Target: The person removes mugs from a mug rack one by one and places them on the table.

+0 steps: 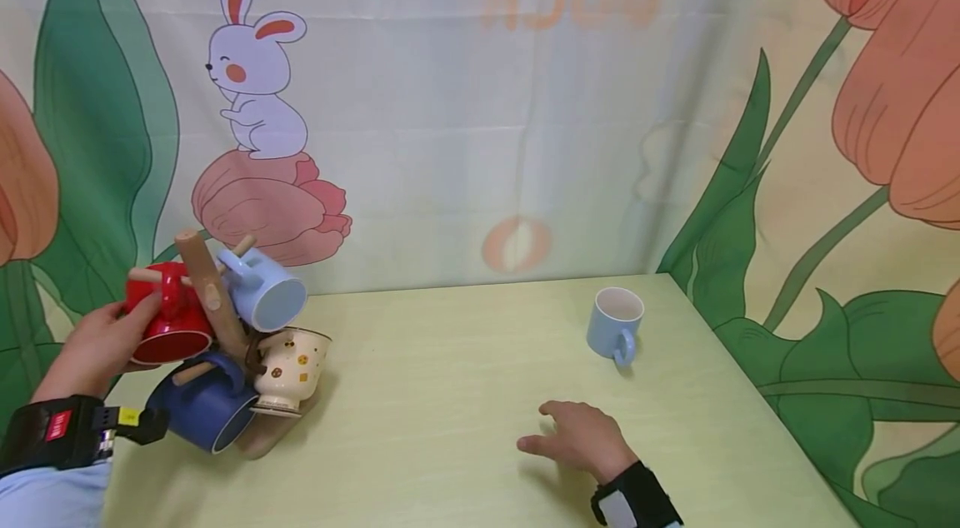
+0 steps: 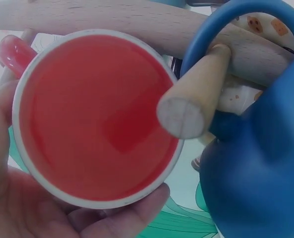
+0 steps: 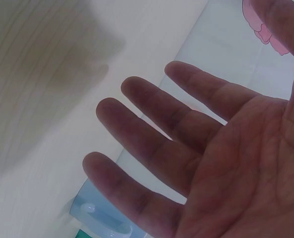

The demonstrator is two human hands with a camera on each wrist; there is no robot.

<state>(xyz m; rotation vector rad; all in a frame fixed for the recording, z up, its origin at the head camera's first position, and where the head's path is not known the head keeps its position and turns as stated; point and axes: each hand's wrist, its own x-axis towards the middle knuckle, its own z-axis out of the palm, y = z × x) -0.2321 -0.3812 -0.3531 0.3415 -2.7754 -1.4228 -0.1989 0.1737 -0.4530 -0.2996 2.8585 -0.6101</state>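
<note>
My left hand (image 1: 97, 349) grips a red mug (image 1: 177, 321) at the left side of a wooden mug tree (image 1: 217, 307). The red mug's handle is at one of the upper pegs, and its white-rimmed mouth faces the left wrist camera. Below it hangs a dark blue mug (image 1: 202, 407), its handle looped over a peg (image 2: 194, 94). A light blue mug (image 1: 273, 295) and a cream patterned cup (image 1: 291, 366) are on the tree's right side. Over the table, my right hand (image 1: 585, 436) is spread with straight fingers and holds nothing.
Another light blue mug (image 1: 613, 326) stands upright on the pale table (image 1: 450, 395), beyond my right hand, its handle toward me. Behind the table hangs a printed curtain (image 1: 420, 136) with a rabbit and tulips.
</note>
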